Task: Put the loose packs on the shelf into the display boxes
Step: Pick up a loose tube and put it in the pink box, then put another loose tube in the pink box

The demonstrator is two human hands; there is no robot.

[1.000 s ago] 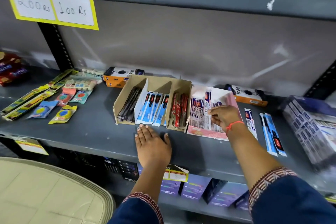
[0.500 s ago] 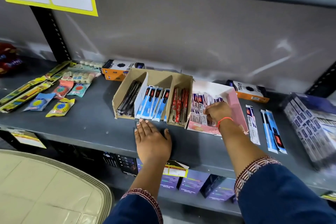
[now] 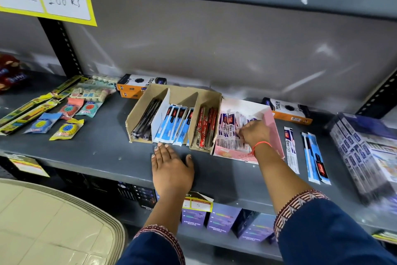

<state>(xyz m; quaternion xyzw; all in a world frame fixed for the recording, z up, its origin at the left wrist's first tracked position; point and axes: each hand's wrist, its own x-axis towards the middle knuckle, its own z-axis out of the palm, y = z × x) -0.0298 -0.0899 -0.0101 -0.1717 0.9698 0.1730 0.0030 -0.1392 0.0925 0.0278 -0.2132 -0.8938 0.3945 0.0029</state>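
Right hand [image 3: 254,133] now deeper in pink display box [image 3: 272,129], fingers curled onto packs there; pinch unclear. Left hand [image 3: 171,168] flat near shelf [image 3: 103,148] front edge, fingers together, thumb out. Loose packs [image 3: 314,157] right of box.

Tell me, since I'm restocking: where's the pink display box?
Head view, right of centre on the shelf: the pink display box sits against the cardboard box, right hand inside it.

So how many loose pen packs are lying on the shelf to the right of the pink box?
3: one white-and-purple flat pen pack nearest the pink cardboard box, then two light-blue flat pen packs side by side, further right. The right forearm may hide others.
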